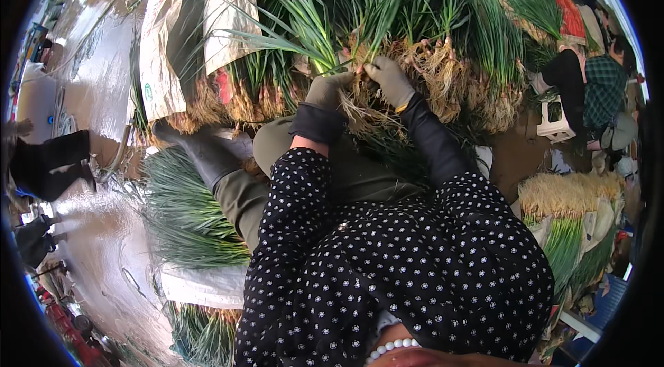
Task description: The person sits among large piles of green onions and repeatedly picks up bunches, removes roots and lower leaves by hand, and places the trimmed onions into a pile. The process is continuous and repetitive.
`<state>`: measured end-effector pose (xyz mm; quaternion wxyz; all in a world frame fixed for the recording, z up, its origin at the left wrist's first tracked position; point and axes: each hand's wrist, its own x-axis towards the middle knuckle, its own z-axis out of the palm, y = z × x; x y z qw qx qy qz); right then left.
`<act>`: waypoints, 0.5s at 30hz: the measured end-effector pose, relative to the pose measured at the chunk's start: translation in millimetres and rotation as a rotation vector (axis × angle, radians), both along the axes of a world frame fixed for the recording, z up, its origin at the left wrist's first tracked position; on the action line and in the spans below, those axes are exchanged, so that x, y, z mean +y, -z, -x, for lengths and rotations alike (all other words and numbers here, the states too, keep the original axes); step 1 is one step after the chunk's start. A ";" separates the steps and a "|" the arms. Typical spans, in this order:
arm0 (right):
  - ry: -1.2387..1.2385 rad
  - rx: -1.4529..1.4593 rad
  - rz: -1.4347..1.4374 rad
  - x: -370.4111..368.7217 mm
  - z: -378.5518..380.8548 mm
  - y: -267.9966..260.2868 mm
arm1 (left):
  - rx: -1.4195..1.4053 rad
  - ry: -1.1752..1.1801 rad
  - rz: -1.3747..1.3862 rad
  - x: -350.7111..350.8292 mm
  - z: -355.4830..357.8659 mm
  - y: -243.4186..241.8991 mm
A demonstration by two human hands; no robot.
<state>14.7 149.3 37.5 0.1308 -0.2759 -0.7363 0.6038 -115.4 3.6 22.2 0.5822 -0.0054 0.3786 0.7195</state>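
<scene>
Both my hands wear dull grey-tan gloves and meet in front of my knees. My left hand is closed around the lower stems of a small bunch of young garlic plants, whose long green leaves fan up and leftward. My right hand pinches a single garlic plant near its reddish bulb, its leaves pointing up. Pale stringy roots hang below my hands. Just beyond them stands a dense row of garlic plants, roots towards me. My fingertips are partly hidden.
White woven sacks cover plants at the left. More garlic bundles lie beside my boot. Another person sits at the right near a white plastic stool. Wet floor stretches along the left; upright bundles stand lower right.
</scene>
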 end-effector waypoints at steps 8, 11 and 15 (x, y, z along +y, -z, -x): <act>0.150 -0.386 -0.636 -21.8 11.2 26.9 | 1.100 -0.137 0.215 -3.7 -15.9 -0.9; 0.281 -0.452 -0.408 1.3 -28.7 35.5 | 1.260 -0.112 0.234 -7.4 -12.5 3.7; -0.714 -1.119 -0.963 14.9 -131.2 18.4 | 0.565 -0.237 0.150 -2.7 -10.3 10.9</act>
